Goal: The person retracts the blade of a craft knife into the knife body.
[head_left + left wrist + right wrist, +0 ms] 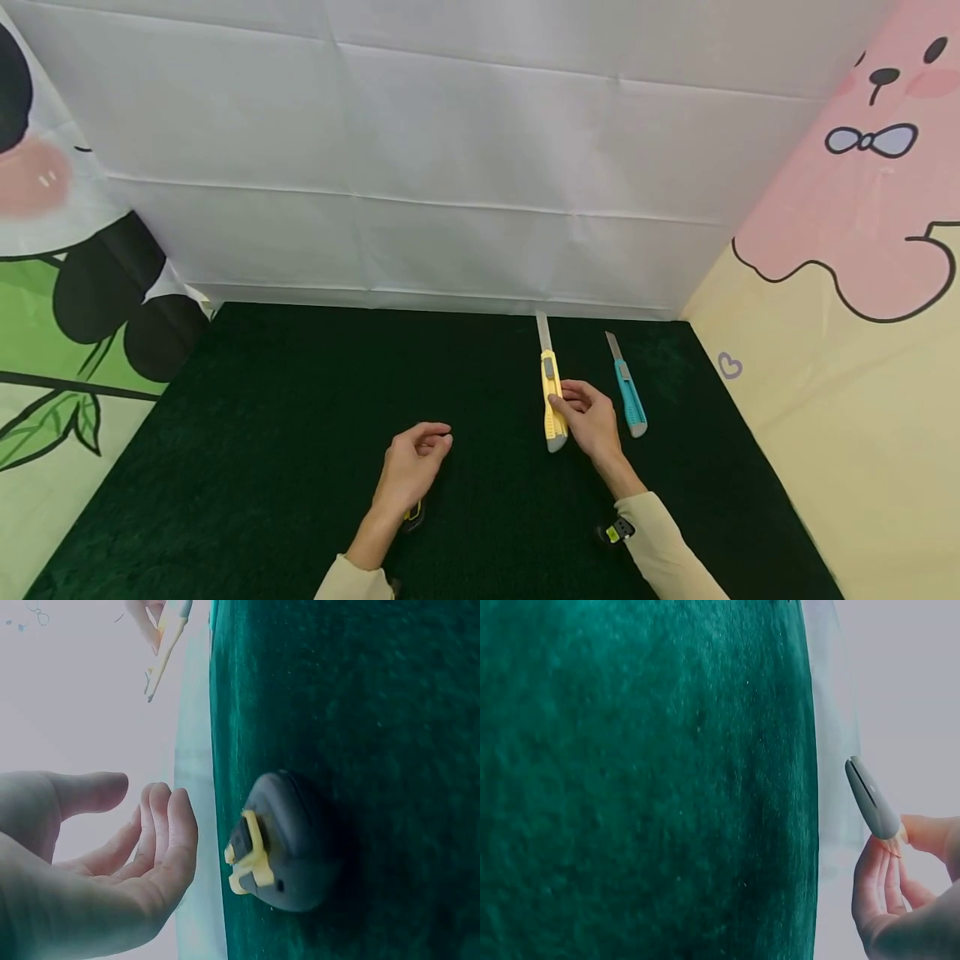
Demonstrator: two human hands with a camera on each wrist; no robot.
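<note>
My right hand pinches a yellow utility knife between thumb and fingers, its long blade pointing away toward the white backdrop. In the right wrist view the knife's grey end cap faces the camera. Just right of that hand, a teal utility knife lies on the dark green cloth, blade out. My left hand holds nothing, its fingers loosely bent above the cloth. Below its wrist sits a rounded black object with a yellow clip, partly hidden by the forearm in the head view.
Dark green cloth covers the table. A creased white sheet rises at the back edge. Printed panels stand on both sides, with a pink bear at the right. A small black device is beside the right cuff.
</note>
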